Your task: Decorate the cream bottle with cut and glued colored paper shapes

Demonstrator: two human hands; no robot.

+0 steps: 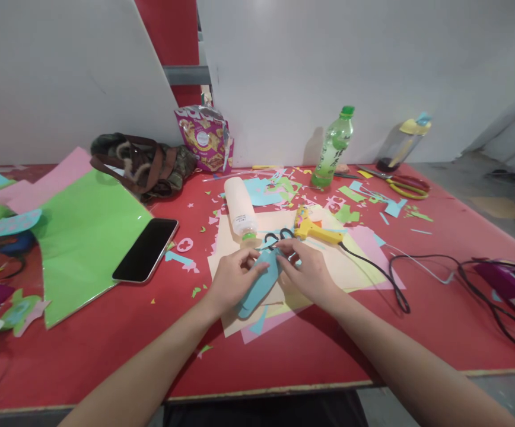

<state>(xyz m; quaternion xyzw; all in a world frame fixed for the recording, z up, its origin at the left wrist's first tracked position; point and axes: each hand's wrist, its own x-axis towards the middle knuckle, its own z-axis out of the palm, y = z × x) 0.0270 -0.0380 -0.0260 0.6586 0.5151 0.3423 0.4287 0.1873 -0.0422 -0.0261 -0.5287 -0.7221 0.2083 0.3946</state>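
Paper piece: long light-blue cut-out paper shape (260, 283) lies near the table's front middle, on a stack of cream, yellow and pink paper sheets (355, 267), held between both hands.
Left hand: left hand (232, 280) rests over the blue shape's left side, thumb and fingers pinching its upper edge.
Right hand: right hand (307, 274) holds the shape's upper right end, fingers pressed together on the paper; black-handled scissors (279, 237) lie just beyond the fingertips.
Close by: white glue bottle with a green neck (240, 210) lies on its side just behind the hands; yellow hot-glue gun (315, 229) lies to its right, black cord (391, 284) trailing off right.
Table: red tabletop (150, 332) is scattered with coloured paper scraps.
Left side: black smartphone (146, 249) rests on a large green paper sheet (83, 237).
Back edge: green-capped plastic drink bottle (334, 148), snack bag (204, 136) and brown strapped bag (144, 163) stand by the white wall.
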